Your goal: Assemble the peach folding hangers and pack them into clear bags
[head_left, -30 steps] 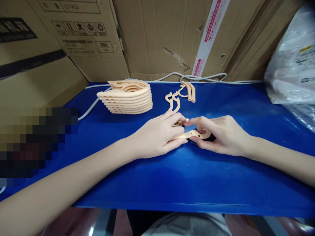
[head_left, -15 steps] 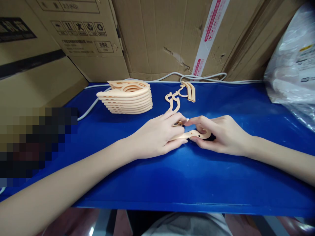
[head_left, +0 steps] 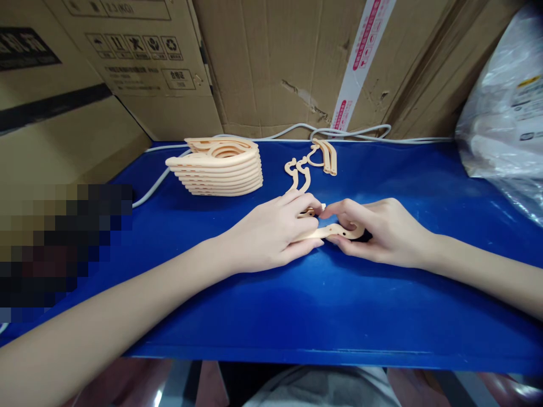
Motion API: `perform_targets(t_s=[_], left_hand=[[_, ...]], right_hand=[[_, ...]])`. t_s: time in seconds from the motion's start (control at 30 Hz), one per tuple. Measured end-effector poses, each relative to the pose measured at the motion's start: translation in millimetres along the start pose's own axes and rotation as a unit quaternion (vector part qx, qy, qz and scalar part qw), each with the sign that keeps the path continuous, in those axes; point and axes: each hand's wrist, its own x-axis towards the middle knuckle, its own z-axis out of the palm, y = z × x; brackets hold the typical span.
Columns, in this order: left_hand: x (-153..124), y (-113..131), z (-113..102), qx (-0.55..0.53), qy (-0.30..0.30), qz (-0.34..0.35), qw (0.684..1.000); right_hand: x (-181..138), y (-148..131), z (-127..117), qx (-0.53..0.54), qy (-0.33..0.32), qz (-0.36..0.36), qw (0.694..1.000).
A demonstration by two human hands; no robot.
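Observation:
Both of my hands are closed on a beige plastic folding hanger [head_left: 326,231] just above the blue table. My left hand [head_left: 267,234] grips its straight arm from the left, palm down, hiding much of it. On the other side, my right hand [head_left: 392,232] pinches around the curved hook end with thumb and forefinger. A second beige part shows between the left fingers, mostly covered. Beyond them lie loose beige hook pieces [head_left: 304,178], partly behind my left hand, and narrow hanger arms [head_left: 329,158].
A neat stack of beige hangers [head_left: 218,178] stands at the back left of the blue table [head_left: 271,316]. Cardboard boxes [head_left: 271,68] wall off the back and left. A white cable [head_left: 352,134] runs along the rear edge. Clear plastic wrapping [head_left: 504,107] bulges in at the right.

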Motion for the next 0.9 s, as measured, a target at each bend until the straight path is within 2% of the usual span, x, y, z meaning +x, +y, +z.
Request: perform_targets(t_s=[0.67,0.9], left_hand=[[1.0,-0.2,-0.8,-0.022,0.007,0.002,1.000],[-1.6,-0.2,-5.6,-0.090,0.007,-0.057,0.994]], right_hand=[[0.2,-1.7,-0.4,-0.005,0.003,-0.011,1.000],[0.6,-4.0,-0.7,-0.009,0.035,-0.059,0.998]])
